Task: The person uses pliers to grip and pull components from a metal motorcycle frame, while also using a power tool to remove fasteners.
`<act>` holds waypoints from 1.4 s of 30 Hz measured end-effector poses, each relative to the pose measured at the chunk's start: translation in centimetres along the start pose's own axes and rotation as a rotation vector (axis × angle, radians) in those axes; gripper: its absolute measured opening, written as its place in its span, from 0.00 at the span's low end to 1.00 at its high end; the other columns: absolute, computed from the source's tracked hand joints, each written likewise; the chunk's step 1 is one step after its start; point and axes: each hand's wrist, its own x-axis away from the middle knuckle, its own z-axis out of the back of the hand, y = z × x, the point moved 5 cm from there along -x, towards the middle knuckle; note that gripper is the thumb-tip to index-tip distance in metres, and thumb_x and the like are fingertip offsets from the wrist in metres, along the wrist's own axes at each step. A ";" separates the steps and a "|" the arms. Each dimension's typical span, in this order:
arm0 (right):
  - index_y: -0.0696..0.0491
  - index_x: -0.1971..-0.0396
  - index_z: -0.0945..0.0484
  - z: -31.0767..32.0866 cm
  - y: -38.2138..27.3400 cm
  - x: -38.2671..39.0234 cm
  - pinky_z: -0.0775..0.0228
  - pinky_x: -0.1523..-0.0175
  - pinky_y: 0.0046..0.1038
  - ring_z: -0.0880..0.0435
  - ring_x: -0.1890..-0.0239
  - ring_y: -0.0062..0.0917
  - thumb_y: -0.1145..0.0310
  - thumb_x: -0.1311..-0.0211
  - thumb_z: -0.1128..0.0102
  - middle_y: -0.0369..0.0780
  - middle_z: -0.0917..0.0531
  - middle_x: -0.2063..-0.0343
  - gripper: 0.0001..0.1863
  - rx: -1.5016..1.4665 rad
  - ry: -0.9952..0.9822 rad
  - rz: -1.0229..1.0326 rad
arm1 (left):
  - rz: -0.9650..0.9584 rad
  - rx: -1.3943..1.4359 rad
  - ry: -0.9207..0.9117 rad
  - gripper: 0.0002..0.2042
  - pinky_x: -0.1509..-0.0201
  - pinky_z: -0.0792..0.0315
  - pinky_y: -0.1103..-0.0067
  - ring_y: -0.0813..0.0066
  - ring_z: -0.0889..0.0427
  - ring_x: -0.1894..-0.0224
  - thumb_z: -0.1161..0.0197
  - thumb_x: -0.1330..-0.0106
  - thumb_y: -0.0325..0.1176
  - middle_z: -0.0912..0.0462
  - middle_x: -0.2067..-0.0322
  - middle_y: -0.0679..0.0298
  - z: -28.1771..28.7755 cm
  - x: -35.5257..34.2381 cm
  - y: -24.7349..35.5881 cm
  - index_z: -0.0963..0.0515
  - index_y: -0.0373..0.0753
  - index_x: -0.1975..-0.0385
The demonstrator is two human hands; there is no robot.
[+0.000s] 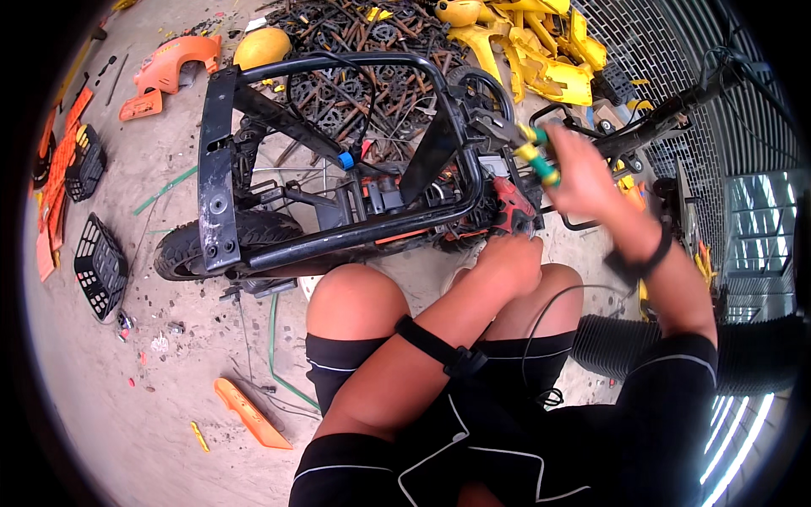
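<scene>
In front of my knees is a black metal scooter frame (338, 241) with a tyre (177, 253), exposed wiring and a blue-capped connector (345, 160). My left hand (514, 264) is closed on a red and black power drill (513, 203), held low at the frame's right side. My right hand (579, 177), slightly blurred, grips pliers with green and yellow handles (530, 152), whose dark jaws sit above the drill beside the frame's upper right bar. What the jaws touch is not clear.
Behind the frame lie rusty metal parts (380, 34) and yellow plastic panels (566, 59). Orange panels (182, 59) and black baskets (100, 262) lie to the left, an orange piece (245, 410) at lower left. A ribbed black hose (617, 346) runs at right, near a brick wall (659, 84).
</scene>
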 end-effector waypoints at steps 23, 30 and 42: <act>0.61 0.36 0.34 -0.8 2.0 0.0 0.27 0.39 0.43 0.20 0.46 0.52 0.76 0.54 0.33 0.55 0.20 0.49 0.40 0.097 0.034 0.082 | -0.029 -0.029 -0.014 0.19 0.45 0.24 0.57 0.46 0.16 0.52 0.42 0.36 0.37 0.16 0.55 0.46 -1.5 -0.8 0.6 0.22 0.32 0.50; 0.66 0.38 0.35 0.4 -1.9 2.3 0.30 0.39 0.46 0.21 0.45 0.53 0.75 0.51 0.32 0.58 0.20 0.50 0.38 -0.065 -0.022 -0.139 | -0.014 -0.076 -0.101 0.19 0.43 0.25 0.57 0.47 0.17 0.47 0.44 0.35 0.37 0.17 0.52 0.46 -1.8 0.2 0.6 0.22 0.32 0.48; 0.58 0.38 0.34 -0.4 2.8 -3.4 0.27 0.42 0.44 0.20 0.47 0.51 0.76 0.53 0.32 0.53 0.20 0.52 0.38 0.051 -0.059 0.187 | 0.012 -0.065 -0.011 0.19 0.43 0.25 0.57 0.48 0.16 0.48 0.42 0.36 0.37 0.16 0.52 0.46 0.5 -0.2 0.1 0.22 0.32 0.50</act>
